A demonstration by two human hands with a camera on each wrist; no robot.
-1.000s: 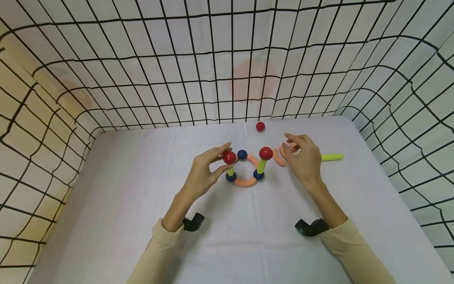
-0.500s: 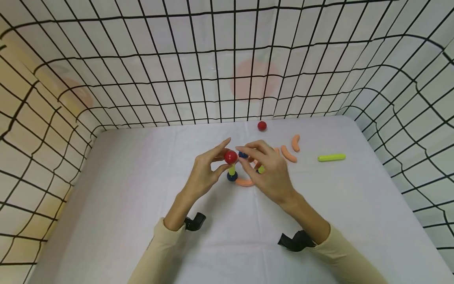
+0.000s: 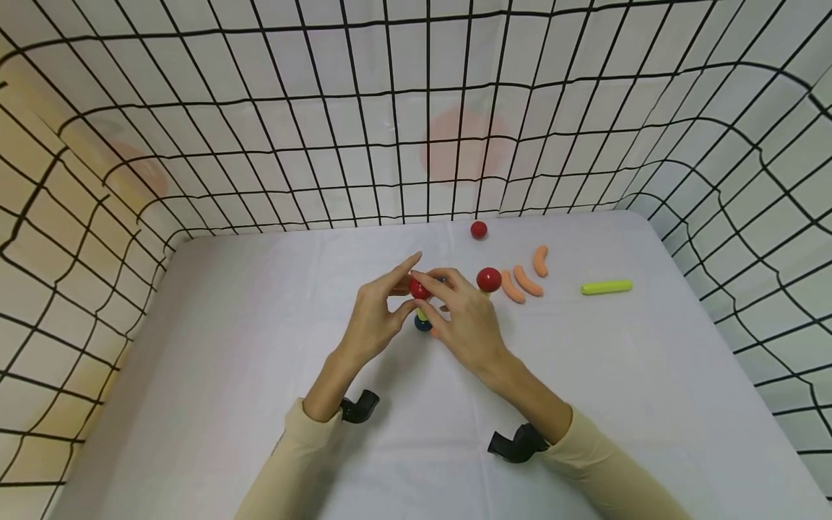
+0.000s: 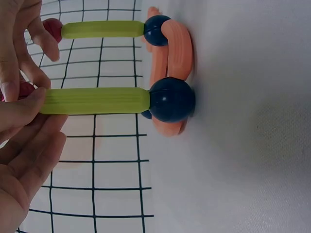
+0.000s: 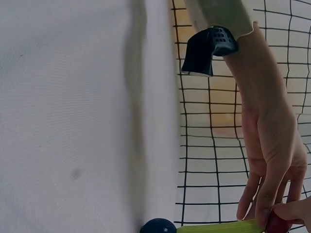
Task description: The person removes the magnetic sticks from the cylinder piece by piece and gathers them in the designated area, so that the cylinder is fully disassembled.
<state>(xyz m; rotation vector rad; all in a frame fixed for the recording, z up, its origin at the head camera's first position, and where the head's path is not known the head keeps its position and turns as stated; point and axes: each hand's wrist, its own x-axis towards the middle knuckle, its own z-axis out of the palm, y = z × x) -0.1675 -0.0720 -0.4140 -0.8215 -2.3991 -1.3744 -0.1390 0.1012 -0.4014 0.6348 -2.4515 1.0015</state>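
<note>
Left hand (image 3: 367, 316): fingers clamped on the top end of an upright green rod (image 4: 95, 101); a crooked pinch could tilt the rod out of its socket.
Right hand (image 3: 471, 323): fingers clamped on the red ball (image 3: 418, 287) at that rod's top; a sideways push, or the two hands crowding each other, could make it slip.
Blue ball (image 4: 171, 99): at the rod's foot, on the surface (image 3: 227, 375) around its middle; twisting from above could loosen this joint.
Curved orange links (image 4: 180, 51): joined to the blue balls low down; with nothing seen bracing them, the whole frame might skid or fold.
Second red ball (image 3: 489, 279): atop the other post, just beside the right hand; a stray knuckle could knock it.
Loose orange pieces (image 3: 528, 282): three, right of the frame; a sweeping hand could scatter them.
Loose green rod (image 3: 607, 287): towards the right edge; bumped, it might roll.
Loose red ball (image 3: 479, 230): near the far edge; a jolt could send it rolling.
</note>
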